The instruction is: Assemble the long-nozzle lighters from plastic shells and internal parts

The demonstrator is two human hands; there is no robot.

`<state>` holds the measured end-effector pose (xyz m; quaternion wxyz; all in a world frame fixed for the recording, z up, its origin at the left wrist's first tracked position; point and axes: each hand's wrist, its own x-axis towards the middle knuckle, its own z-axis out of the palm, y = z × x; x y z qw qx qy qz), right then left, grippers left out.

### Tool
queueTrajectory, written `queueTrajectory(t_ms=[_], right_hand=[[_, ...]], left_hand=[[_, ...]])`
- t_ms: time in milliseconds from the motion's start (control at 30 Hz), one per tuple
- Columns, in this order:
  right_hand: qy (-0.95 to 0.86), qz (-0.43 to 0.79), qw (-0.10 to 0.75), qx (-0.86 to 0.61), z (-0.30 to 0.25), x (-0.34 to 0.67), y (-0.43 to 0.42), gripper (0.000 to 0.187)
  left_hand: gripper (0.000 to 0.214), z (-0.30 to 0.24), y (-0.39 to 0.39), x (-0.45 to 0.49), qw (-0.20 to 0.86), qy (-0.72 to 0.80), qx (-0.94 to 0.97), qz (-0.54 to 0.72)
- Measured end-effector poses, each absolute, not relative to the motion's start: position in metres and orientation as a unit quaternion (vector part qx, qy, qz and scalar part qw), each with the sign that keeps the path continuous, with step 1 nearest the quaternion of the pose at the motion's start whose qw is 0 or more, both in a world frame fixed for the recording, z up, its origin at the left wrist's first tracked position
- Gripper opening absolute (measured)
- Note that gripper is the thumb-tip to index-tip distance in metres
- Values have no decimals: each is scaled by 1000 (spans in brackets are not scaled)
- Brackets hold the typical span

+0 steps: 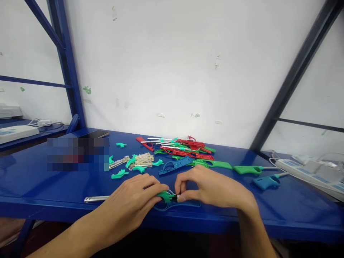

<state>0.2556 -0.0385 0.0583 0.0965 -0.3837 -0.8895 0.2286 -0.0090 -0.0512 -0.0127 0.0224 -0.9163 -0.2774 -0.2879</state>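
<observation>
Blue tabletop fills the foreground. Near its front edge lies a blue handle shell, and small parts seem to be being fitted together over it. Left hand, palm down, comes in from the lower left, thumb and forefinger closed on a green trigger. Right hand bends sharply at the wrist and points left, fingers curled, thumb and forefinger pinching a small dark part against that trigger. Likely the next move calls for a steady left hold and a fine right-hand push. Beside the left hand, a metal tube pokes out; its other end is hidden. Farther back sit loose pale parts, then red and green shells, before a white wall.
</observation>
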Motion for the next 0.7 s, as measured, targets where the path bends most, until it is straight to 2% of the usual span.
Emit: queueTrajectory(t_ms=[467, 700], right_hand=[[-885, 233, 97, -391, 55, 254, -37, 10], [-890, 240, 98, -374, 56, 254, -38, 12]], left_hand=[[22, -14, -46, -7, -4, -266, -913, -308], [25, -10, -47, -5, 1, -266, -911, -315]])
